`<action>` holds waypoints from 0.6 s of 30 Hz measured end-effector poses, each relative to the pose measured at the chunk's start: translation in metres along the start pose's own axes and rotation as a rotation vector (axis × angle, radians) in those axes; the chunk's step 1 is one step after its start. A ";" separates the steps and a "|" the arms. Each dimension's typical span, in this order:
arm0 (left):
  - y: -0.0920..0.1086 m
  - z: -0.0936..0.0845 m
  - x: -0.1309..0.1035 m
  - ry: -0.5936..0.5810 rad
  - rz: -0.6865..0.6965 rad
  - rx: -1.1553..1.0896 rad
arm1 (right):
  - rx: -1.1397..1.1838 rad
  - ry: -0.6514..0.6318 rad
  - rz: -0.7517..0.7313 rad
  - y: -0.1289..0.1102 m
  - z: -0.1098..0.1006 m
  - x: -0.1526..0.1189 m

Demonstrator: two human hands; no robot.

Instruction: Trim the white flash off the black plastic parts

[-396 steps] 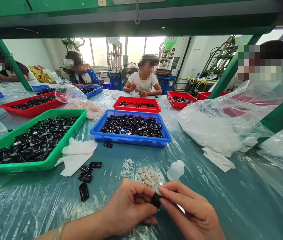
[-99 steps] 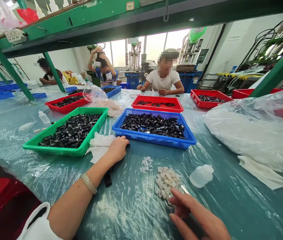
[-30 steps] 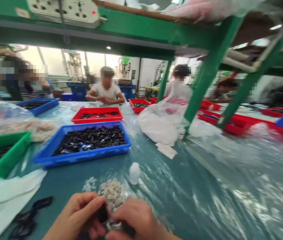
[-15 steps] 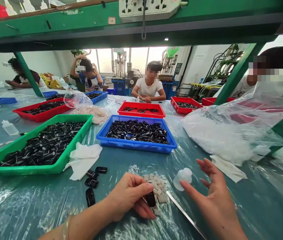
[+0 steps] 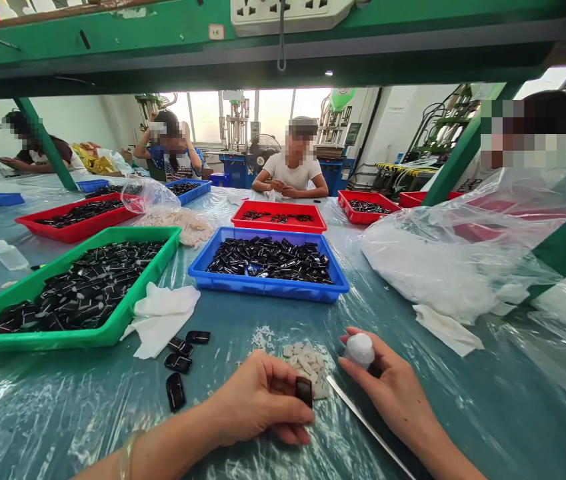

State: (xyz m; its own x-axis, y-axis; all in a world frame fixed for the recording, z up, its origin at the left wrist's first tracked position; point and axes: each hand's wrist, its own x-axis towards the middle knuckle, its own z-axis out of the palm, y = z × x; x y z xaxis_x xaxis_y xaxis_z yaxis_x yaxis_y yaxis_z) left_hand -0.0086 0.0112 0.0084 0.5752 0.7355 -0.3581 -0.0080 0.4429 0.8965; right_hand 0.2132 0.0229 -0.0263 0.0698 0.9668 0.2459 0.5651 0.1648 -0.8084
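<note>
Plastic sheeting is covering the teal table (image 5: 463, 413), under a green shelf (image 5: 163, 40) carrying a power strip (image 5: 287, 13). The left hand (image 5: 257, 400) is resting near the front edge, its thumb and fingers closed around a black part (image 5: 304, 391) and holding it upright. The right hand (image 5: 393, 393) is lying just beside it, its fingers curled around a white bottle (image 5: 361, 349), with a metal strip (image 5: 367, 427) running beneath the palm. A pile of white pieces (image 5: 307, 363) is lying between the two hands. Four loose black parts (image 5: 180, 363) are sitting to the left beside a white cloth (image 5: 160, 320). A green tray (image 5: 113, 327) and a blue tray (image 5: 263, 288) of black parts are standing behind. Co-workers are sitting at the far side with red trays (image 5: 277, 227).
</note>
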 end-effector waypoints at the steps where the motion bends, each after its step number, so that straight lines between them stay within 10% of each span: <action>1: 0.000 0.001 -0.001 -0.008 -0.002 0.019 | -0.008 0.002 -0.018 -0.002 -0.002 -0.002; 9: -0.005 0.004 -0.004 -0.044 -0.038 0.069 | -0.339 0.089 -0.709 -0.034 -0.017 -0.018; 18: -0.010 0.000 -0.002 -0.153 -0.089 0.076 | -0.500 0.106 -0.873 -0.041 -0.015 -0.025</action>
State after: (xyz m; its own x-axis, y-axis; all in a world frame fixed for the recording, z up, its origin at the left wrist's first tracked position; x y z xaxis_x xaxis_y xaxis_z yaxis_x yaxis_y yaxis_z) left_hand -0.0100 0.0050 0.0004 0.6888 0.6057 -0.3984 0.1073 0.4582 0.8823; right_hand 0.2012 -0.0107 0.0088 -0.4742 0.5208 0.7099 0.7314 0.6819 -0.0117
